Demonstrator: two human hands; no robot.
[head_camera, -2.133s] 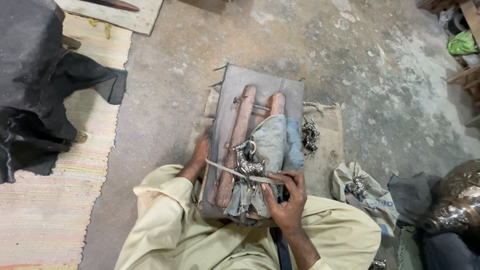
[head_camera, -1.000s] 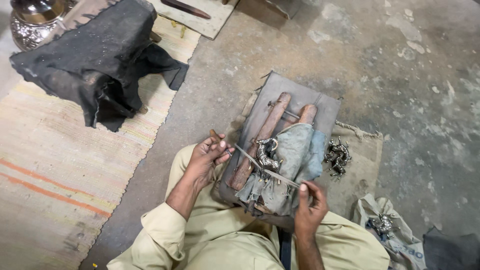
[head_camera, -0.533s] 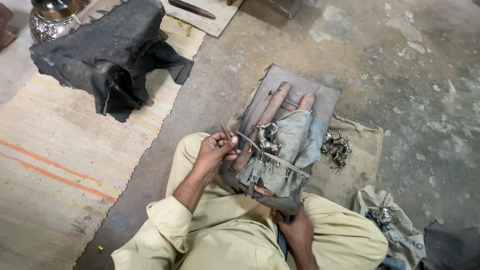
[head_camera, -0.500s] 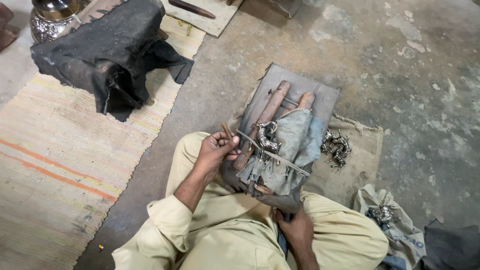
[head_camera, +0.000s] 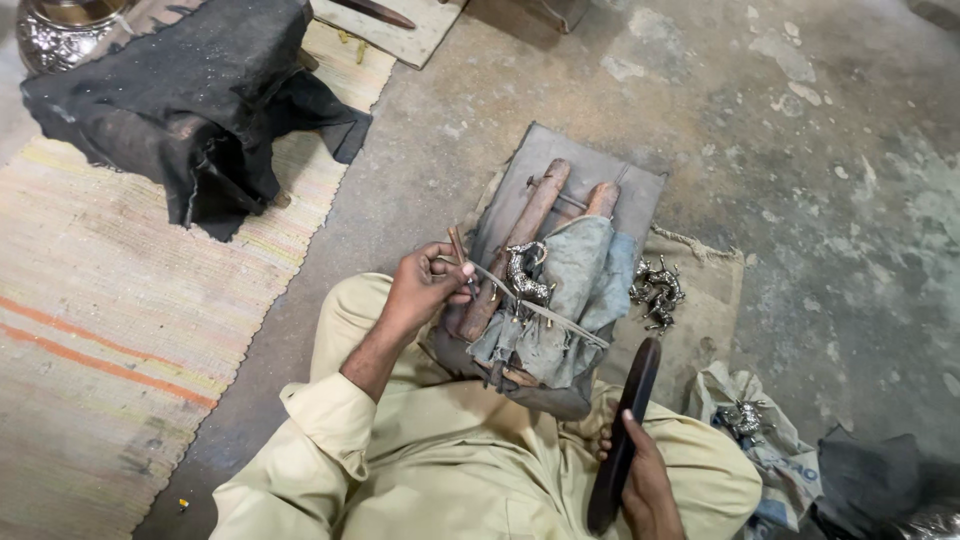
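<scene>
The left hand (head_camera: 425, 285) is pinched around one end of a thin metal rod (head_camera: 540, 308), with a short wooden peg (head_camera: 457, 244) poking up from the fingers toward 12 o'clock. From that hand the rod runs toward 4 o'clock, crossing over a small silvery animal figurine (head_camera: 525, 275) that lies at about 3 o'clock from the hand, just beside it. The figurine rests on a grey-blue cloth (head_camera: 575, 290) draped over two brown wooden rollers (head_camera: 530, 215) on a flat grey board (head_camera: 590, 175), which points away toward 1 o'clock on the concrete floor (head_camera: 800, 150).

The right hand (head_camera: 645, 480), low at 5 o'clock from the figurine and well apart from it, grasps a long dark wooden bat (head_camera: 625, 430) that stands nearly upright in the view, its far end near the cloth's lower edge.

At 3 o'clock from the board, a heap of small metal figurines (head_camera: 657, 293) sits on burlap sacking (head_camera: 715, 300). Further out at 4 o'clock a printed sack (head_camera: 780, 465) holds another metal piece. At 10 o'clock a black cloth (head_camera: 190, 90) lies on a striped woven mat (head_camera: 110, 300).
</scene>
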